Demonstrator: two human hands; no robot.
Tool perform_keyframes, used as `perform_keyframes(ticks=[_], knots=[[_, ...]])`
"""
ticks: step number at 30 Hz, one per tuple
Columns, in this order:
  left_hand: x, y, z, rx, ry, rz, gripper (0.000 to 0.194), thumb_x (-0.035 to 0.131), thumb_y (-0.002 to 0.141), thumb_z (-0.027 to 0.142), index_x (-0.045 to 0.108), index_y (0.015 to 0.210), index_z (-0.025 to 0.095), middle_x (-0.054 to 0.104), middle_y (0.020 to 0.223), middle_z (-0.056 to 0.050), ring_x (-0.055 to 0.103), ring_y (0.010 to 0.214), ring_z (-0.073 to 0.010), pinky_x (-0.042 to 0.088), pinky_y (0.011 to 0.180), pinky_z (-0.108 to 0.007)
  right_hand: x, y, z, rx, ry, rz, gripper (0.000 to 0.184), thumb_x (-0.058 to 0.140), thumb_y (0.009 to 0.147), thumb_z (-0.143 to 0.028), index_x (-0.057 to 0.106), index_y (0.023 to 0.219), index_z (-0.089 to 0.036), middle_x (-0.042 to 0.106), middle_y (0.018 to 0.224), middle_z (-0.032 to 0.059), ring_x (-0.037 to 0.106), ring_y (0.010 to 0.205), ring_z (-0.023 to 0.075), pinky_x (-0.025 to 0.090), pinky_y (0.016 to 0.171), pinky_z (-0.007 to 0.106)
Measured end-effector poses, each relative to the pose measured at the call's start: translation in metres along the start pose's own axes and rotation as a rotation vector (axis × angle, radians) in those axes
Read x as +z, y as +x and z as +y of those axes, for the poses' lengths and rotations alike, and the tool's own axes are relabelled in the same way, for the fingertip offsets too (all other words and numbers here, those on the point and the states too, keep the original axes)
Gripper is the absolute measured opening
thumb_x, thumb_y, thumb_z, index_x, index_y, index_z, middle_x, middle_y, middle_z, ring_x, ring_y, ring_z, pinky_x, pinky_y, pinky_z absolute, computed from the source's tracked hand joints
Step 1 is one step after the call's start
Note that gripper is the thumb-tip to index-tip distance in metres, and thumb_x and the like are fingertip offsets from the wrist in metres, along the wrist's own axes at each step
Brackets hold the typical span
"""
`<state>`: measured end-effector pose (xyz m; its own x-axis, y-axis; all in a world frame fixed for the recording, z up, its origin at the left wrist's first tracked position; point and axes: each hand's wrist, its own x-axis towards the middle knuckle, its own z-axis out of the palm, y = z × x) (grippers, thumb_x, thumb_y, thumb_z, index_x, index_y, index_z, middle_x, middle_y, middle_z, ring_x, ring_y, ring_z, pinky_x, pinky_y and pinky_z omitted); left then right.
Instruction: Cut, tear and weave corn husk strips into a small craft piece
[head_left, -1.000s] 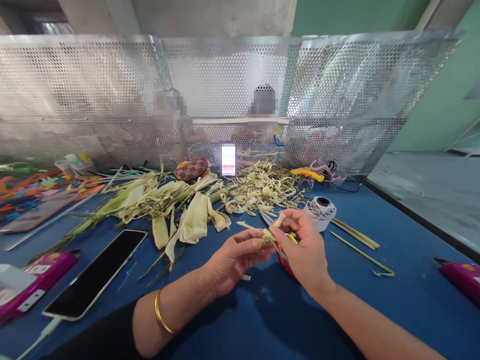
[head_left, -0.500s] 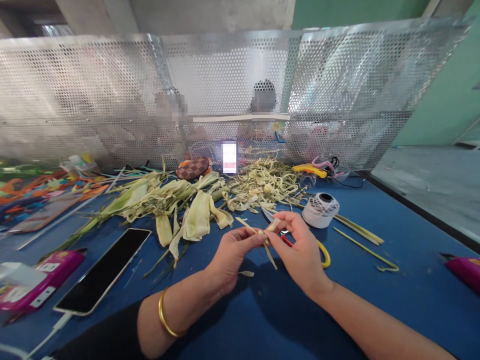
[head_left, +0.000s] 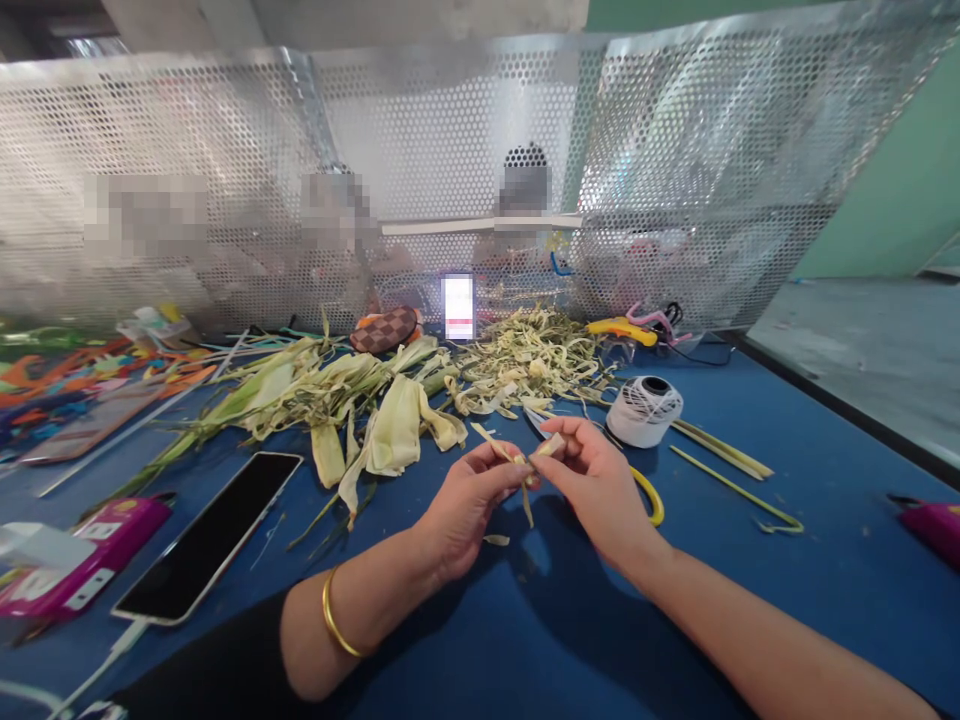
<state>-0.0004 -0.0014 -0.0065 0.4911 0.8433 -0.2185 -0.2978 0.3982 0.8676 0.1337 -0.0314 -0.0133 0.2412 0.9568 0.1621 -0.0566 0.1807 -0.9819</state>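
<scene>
Pale, narrow corn husk strips [head_left: 491,440] cross between my two hands above the blue table. My left hand [head_left: 472,500] pinches them where they meet, thumb on top, and one end hangs below the fingers. Fingertips of my right hand [head_left: 600,490] are closed on another end of the husk, close against the left thumb. The exact crossing is partly hidden by the fingers. Scissors with a yellow handle [head_left: 649,497] lie behind my right hand, mostly covered by it. A spool of white thread [head_left: 645,411] stands just beyond that hand.
Wide corn husks [head_left: 394,430] and a heap of shredded husk [head_left: 536,360] lie ahead. A plugged-in phone [head_left: 210,540] and a purple tissue pack [head_left: 90,550] are on the left, thin stalks [head_left: 724,450] on the right. A perforated metal screen [head_left: 450,130] borders the back, with people behind it.
The hanging end of the husk strip has swung left and is now nearer my left fingers. Both hands keep their pinch, and the view has shifted slightly.
</scene>
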Motion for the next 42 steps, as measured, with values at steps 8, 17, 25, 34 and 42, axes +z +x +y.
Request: perform_keyframes(ticks=[8, 17, 25, 34, 42], knots=[[-0.004, 0.003, 0.005, 0.019, 0.175, -0.009, 0.020, 0.074, 0.064, 0.027, 0.060, 0.074, 0.017, 0.065, 0.069, -0.002, 0.060, 0.069, -0.0131, 0.044, 0.073, -0.024, -0.002, -0.001, 0.000, -0.013, 0.049, -0.008, 0.033, 0.069, 0.068, -0.027, 0.052, 0.095, -0.020, 0.061, 0.069, -0.0040, 0.056, 0.061, 0.0113, 0.047, 0.062, 0.026], [-0.003, 0.001, 0.011, -0.008, 0.266, 0.040, 0.015, 0.072, 0.062, 0.025, 0.066, 0.070, 0.014, 0.066, 0.068, -0.006, 0.060, 0.069, -0.0155, 0.044, 0.076, -0.029, -0.013, 0.003, 0.001, -0.406, -0.473, -0.164, 0.013, 0.054, 0.085, -0.021, 0.062, 0.095, -0.021, 0.065, 0.081, 0.0021, 0.060, 0.076, 0.0154, 0.048, 0.070, 0.029], [-0.007, 0.003, 0.011, -0.059, 0.295, 0.024, 0.018, 0.074, 0.060, 0.028, 0.066, 0.069, 0.014, 0.067, 0.065, -0.005, 0.061, 0.066, -0.0162, 0.046, 0.076, -0.030, -0.031, 0.013, -0.003, -0.739, -0.936, -0.346, 0.018, 0.048, 0.091, -0.019, 0.066, 0.089, -0.021, 0.064, 0.082, 0.0044, 0.055, 0.077, 0.0158, 0.042, 0.070, 0.028], [-0.011, 0.005, 0.015, -0.106, 0.410, -0.033, 0.024, 0.076, 0.058, 0.033, 0.067, 0.070, 0.015, 0.069, 0.068, -0.006, 0.063, 0.069, -0.0186, 0.047, 0.078, -0.032, -0.023, 0.008, -0.003, -0.565, -1.005, -0.356, 0.018, 0.043, 0.087, -0.011, 0.057, 0.076, -0.016, 0.059, 0.076, 0.0042, 0.049, 0.071, 0.0159, 0.036, 0.066, 0.029], [-0.011, 0.007, 0.010, 0.035, 0.617, -0.005, 0.020, 0.071, 0.061, 0.034, 0.066, 0.068, 0.015, 0.067, 0.064, -0.002, 0.061, 0.066, -0.0169, 0.045, 0.068, -0.028, -0.019, 0.014, -0.009, 0.136, -0.550, -0.355, 0.011, 0.053, 0.078, -0.020, 0.060, 0.070, -0.018, 0.059, 0.062, -0.0019, 0.054, 0.060, 0.0122, 0.040, 0.059, 0.024]])
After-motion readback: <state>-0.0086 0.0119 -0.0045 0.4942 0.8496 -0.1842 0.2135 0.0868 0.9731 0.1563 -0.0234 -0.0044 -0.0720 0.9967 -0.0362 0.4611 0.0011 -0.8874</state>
